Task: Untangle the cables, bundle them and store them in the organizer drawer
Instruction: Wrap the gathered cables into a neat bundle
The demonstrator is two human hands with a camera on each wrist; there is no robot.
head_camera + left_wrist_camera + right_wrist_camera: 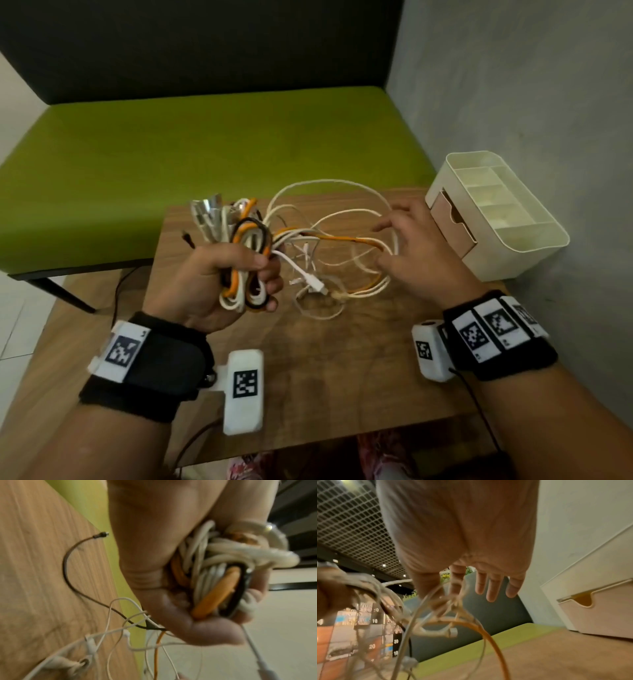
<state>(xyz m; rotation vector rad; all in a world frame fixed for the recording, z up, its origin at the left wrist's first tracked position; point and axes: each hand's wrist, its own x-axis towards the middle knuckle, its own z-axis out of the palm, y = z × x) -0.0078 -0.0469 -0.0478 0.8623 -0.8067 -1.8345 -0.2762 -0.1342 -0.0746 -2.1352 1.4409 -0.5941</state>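
My left hand (239, 277) is raised over the table's left side and grips a coiled bundle of white, orange and black cables (246, 246). In the left wrist view the bundle (214, 574) fills the fist (154, 547). Loose white loops and an orange cable (342, 238) trail right from it across the wooden table (342, 359). My right hand (407, 246) hovers over those loops with its fingers (489, 588) straight and spread; strands cross in front of its thumb and index finger. The cream organizer (496, 212) stands at the back right, its drawer (452, 222) slightly pulled out.
A thin black cable with a small plug (66, 566) sticks out left of my left hand. A green bench (171, 154) runs behind the table. A grey wall (548, 102) closes the right side, just behind the organizer.
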